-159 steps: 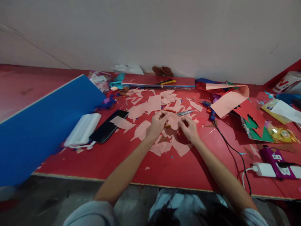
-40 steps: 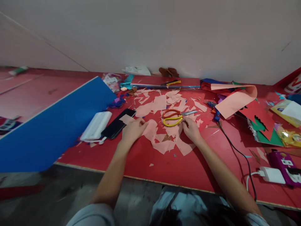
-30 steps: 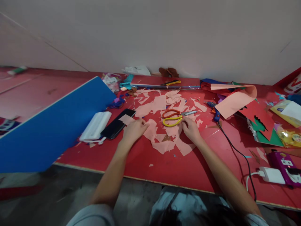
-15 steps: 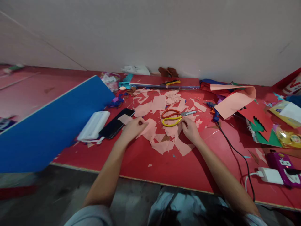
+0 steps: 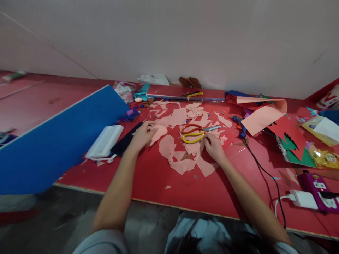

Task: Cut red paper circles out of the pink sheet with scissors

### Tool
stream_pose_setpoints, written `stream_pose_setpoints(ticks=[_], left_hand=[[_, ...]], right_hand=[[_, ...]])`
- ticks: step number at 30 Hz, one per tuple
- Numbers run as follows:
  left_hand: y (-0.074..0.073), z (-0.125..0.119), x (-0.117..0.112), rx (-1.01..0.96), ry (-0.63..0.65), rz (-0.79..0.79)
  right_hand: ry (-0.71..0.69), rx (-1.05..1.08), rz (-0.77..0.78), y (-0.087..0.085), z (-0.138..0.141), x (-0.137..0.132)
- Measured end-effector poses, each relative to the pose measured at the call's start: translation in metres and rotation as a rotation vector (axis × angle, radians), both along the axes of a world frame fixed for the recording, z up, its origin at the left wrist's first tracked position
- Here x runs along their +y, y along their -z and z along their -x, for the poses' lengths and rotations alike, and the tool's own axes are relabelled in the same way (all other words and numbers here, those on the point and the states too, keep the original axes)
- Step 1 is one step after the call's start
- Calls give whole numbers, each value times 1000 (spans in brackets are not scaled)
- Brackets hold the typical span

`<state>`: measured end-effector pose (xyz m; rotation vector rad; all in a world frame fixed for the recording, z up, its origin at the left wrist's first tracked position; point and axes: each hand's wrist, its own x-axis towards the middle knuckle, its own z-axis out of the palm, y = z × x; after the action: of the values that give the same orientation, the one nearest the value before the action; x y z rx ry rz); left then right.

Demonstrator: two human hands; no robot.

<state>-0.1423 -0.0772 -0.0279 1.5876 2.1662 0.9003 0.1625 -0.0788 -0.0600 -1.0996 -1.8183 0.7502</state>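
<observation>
The left hand sits at 9 o'clock from the orange-and-yellow-handled steel scissors, its fingers curved over a rounded salmon-pink paper scrap; whether they grip it or only press it, I cannot tell; under that hand lies a glossy black smartphone, partly hidden, with a white plastic block just beside it; the right hand is at 4 o'clock from the scissors, its fingers at the yellow handle, though the grip is unclear; the scissors lie flat on matte, jagged pink offcuts strewn over a glossy red tabletop; a tilted blue board stands in the way at far 9 o'clock; at 3 o'clock are a blue glue gun with a black cord and a curled salmon-pink paper sheet; a purple power strip sits at 4 o'clock.
</observation>
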Motion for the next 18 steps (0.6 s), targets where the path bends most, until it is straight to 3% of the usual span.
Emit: stream_pose_setpoints(ticks=[7,13,18], left_hand=[[18,-5,3,-94,40,-137],[19,-49,2,-145,216,-317],[19,-80,-4,-277,283,-256]], right_hand=[[4,-30,21,0,0,0],[5,-46,2,2,-1,2],[8,-78,-3,3,-2,2]])
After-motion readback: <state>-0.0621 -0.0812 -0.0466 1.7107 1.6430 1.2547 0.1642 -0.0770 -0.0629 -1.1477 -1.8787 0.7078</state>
